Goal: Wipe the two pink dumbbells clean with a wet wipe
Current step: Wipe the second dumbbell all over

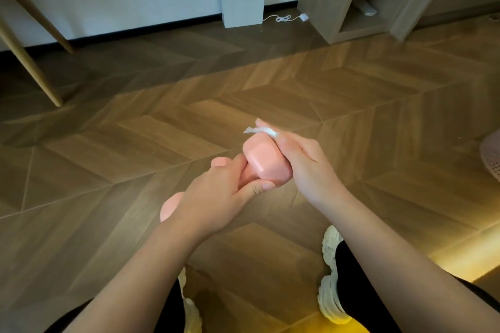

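Note:
A pink dumbbell [263,162] is held above the wooden floor in the middle of the head view. My left hand [216,197] grips its handle, and the near head shows as a pink bulge below that wrist. My right hand [300,159] wraps the far head and presses a white wet wipe [261,131] against its far side. Only a crumpled corner of the wipe shows past my fingertips. A second pink dumbbell is not in view.
A white box [242,5] stands by the wall with a white cable [286,18] beside it. Wooden shelving [351,0] is at the back right, wooden legs [29,62] at the left. A pink mesh object [492,154] lies at the right edge. My shoes [331,278] are below.

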Motion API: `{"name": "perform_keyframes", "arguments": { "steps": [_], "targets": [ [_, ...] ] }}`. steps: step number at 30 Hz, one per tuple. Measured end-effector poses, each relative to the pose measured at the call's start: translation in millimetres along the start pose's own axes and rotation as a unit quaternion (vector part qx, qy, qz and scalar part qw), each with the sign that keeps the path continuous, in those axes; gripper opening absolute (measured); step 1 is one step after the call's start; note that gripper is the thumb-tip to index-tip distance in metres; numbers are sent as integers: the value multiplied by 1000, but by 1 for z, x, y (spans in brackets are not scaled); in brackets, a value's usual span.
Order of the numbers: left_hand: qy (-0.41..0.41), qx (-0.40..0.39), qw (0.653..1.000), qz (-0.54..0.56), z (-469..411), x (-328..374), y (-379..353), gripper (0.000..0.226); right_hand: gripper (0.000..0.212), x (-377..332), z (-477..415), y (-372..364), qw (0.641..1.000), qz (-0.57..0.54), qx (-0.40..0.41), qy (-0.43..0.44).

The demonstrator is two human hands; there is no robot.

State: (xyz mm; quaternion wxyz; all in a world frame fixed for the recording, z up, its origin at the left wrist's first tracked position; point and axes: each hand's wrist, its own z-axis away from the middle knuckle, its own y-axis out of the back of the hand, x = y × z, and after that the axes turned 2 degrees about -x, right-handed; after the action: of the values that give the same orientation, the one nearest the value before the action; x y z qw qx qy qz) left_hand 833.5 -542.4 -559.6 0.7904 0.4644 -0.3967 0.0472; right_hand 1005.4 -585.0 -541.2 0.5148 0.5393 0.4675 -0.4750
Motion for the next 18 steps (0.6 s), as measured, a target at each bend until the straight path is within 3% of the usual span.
{"name": "perform_keyframes", "arguments": {
  "steps": [4, 9, 14, 16, 18],
  "targets": [
    [30, 11, 999, 43, -4, 0, 2, 80, 31, 2, 18, 0, 997, 3, -37, 72],
    [16, 17, 999, 25, -4, 0, 0, 73, 33, 7, 2, 5, 1000, -14, 10, -14],
    [30, 16, 998, 55, -7, 3, -2, 73, 35, 9, 18, 5, 996, 23, -18, 80],
    [30, 31, 997, 61, -6, 2, 2, 65, 37, 15, 21, 8, 998, 24, 1, 57],
    [22, 23, 999, 30, -4, 3, 2, 72, 35, 17, 12, 9, 1000, 2, 12, -5]
  ]
}}
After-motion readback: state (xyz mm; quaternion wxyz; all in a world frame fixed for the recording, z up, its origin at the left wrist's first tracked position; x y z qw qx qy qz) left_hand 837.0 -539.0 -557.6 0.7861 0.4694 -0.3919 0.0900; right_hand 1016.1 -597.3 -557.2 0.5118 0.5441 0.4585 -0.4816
